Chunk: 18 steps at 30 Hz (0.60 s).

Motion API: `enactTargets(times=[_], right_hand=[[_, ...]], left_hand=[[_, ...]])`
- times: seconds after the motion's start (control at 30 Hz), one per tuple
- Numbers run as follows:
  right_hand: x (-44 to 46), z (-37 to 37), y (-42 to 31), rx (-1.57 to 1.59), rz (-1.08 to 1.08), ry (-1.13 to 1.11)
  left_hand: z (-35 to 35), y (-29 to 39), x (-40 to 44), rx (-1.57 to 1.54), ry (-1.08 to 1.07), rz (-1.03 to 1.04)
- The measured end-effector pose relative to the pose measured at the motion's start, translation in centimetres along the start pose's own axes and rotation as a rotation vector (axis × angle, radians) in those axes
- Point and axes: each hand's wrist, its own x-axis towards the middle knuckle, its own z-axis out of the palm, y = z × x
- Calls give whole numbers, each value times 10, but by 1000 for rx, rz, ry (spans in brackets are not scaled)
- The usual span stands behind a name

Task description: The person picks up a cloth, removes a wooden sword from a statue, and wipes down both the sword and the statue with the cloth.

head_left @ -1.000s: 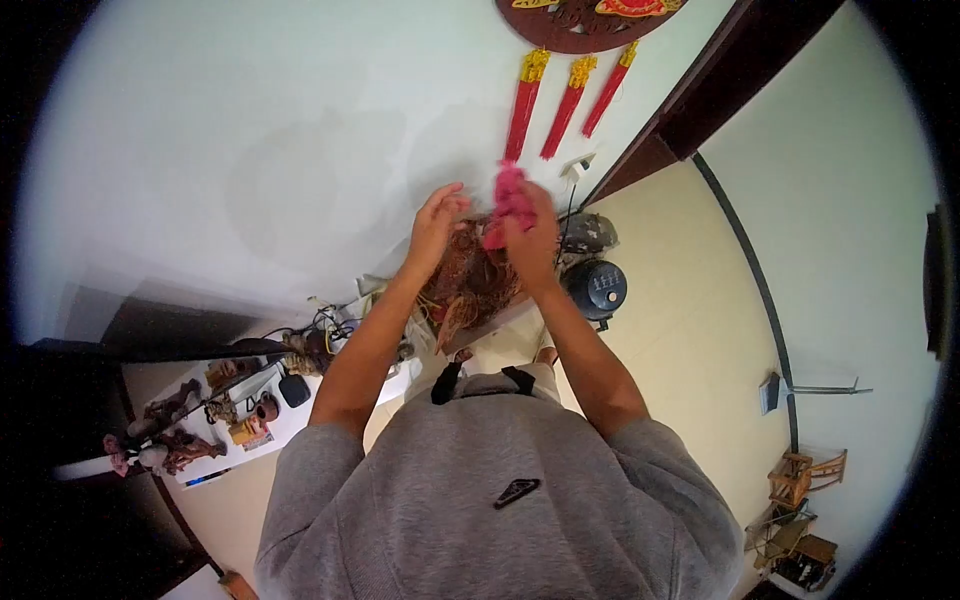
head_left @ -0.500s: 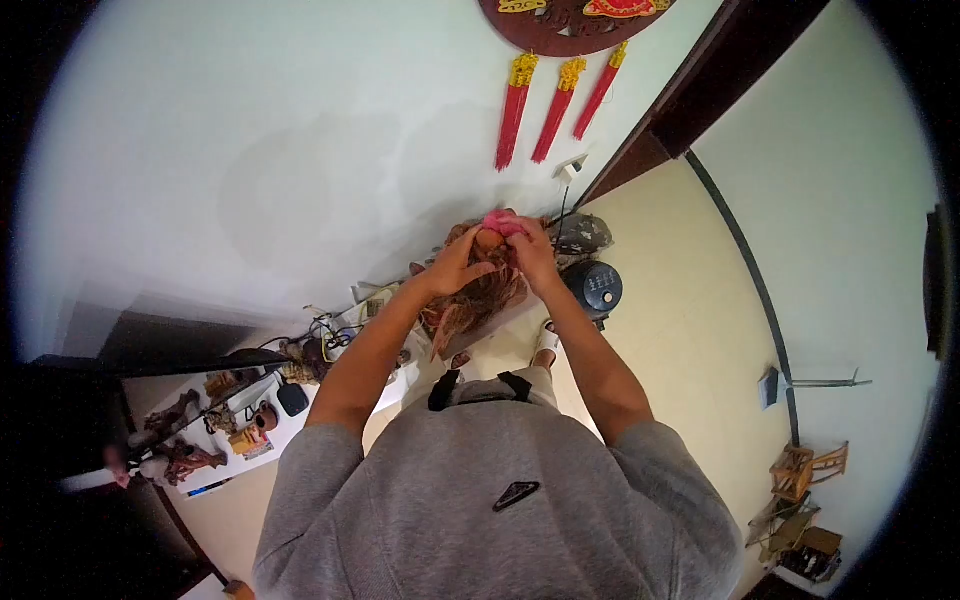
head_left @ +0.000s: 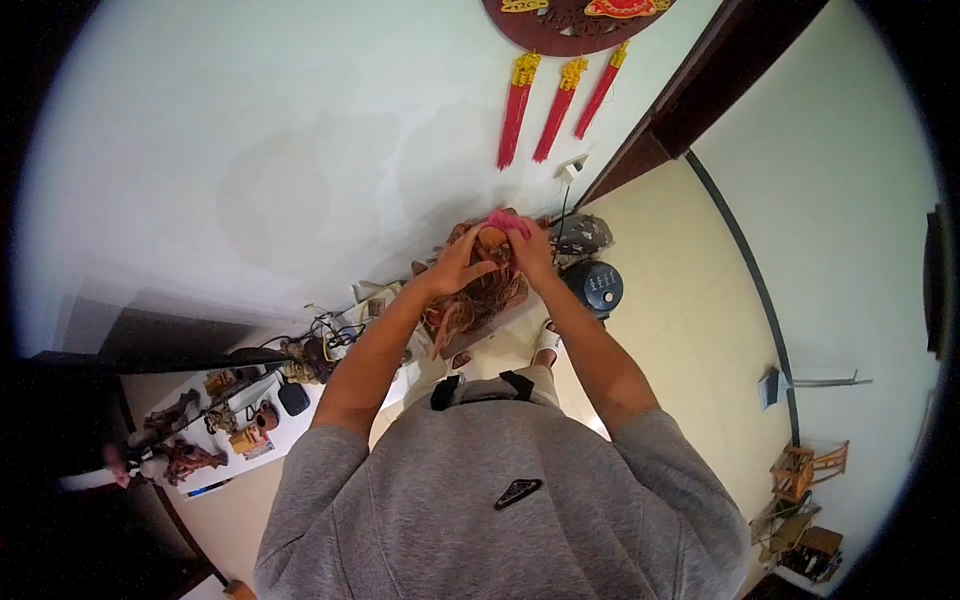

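Note:
A reddish-brown wood carving (head_left: 490, 290) with a rounded, lighter knob near its top stands against the wall in front of me. My left hand (head_left: 458, 264) lies on its left side, thumb and fingers spread around the rounded part. On the other side, my right hand (head_left: 533, 250) grips a bunched pink cloth (head_left: 504, 219) and presses it against the top of the carving. Parts of the carving are hidden under my hands, and the fingertips are hard to make out.
A dark round appliance (head_left: 597, 288) and a grey patterned object (head_left: 582, 234) stand right of the carving. Left is a white low table (head_left: 285, 425) with cables and wooden pieces. A wall socket (head_left: 571, 170) and red tassels (head_left: 550, 120) are above.
My right hand and the pink cloth have shifted slightly over the top of the carving, showing a little more of the rounded knob. My left hand stays nearly in place.

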Motion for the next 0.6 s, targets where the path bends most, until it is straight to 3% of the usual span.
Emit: enactTargets(times=[0.13, 0.23, 0.33, 0.47, 0.6], right_hand=[[-26, 3, 3, -48, -116, 114], [-35, 9, -18, -17, -59, 167], [-40, 10, -30, -241, -341, 249], [-42, 21, 9, -204, -249, 295], [-31, 6, 27, -301, -275, 196]], left_hand=[[4, -12, 7, -36, -11, 26], [4, -14, 5, -72, -16, 36], [3, -11, 4, -89, -33, 20], [-2, -4, 4, -118, -44, 25], [-6, 18, 2, 124, -69, -172]])
